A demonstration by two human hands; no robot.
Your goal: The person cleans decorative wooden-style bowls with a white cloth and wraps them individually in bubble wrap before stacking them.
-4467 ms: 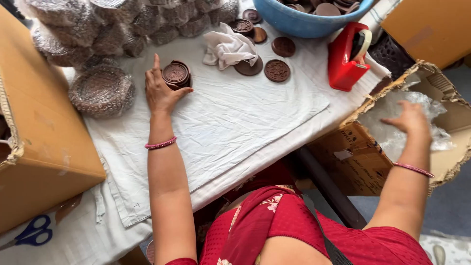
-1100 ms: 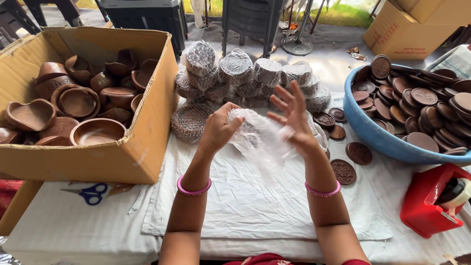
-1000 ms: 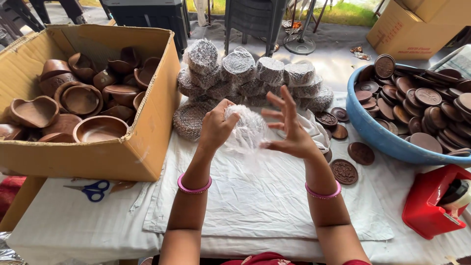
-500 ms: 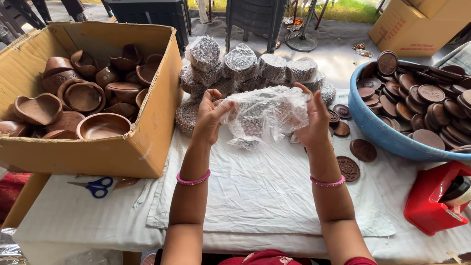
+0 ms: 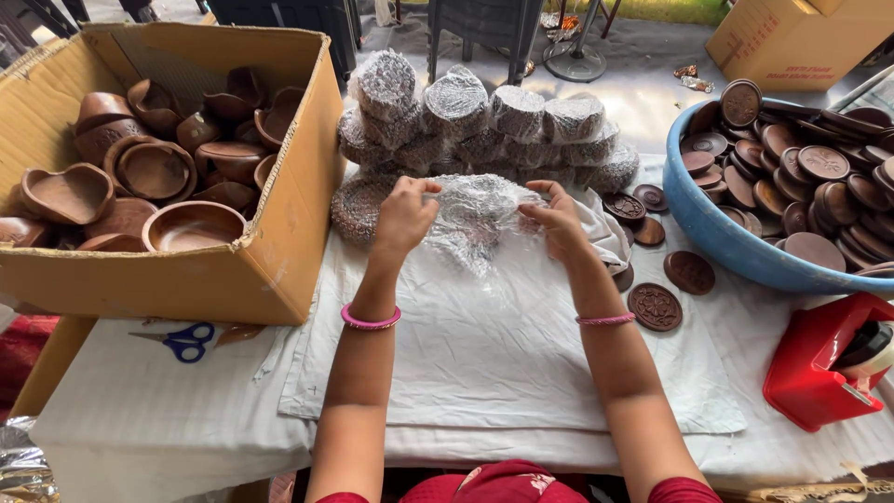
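While a clear bubble wrap sheet (image 5: pixel 480 219) hangs stretched just above the white cloth (image 5: pixel 503 354), the left hand (image 5: pixel 405 212) pinches its left edge with fingers curled shut. The right hand (image 5: pixel 559 219) grips the right edge likewise. Wrapped bundles (image 5: pixel 484 126) are stacked just behind. A cardboard box (image 5: pixel 279 214) of wooden bowls stands left; a blue tub (image 5: pixel 717 233) of carved discs right.

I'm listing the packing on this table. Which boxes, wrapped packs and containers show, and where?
Open cardboard box: left, brown, holds wooden bowls.
Bubble-wrapped round packs: stacked at the back, silvery.
Bubble wrap sheet: centre, clear, held by the left hand and right hand.
Blue tub: right, round.
Closed cardboard box: top right, on the ground, red print.
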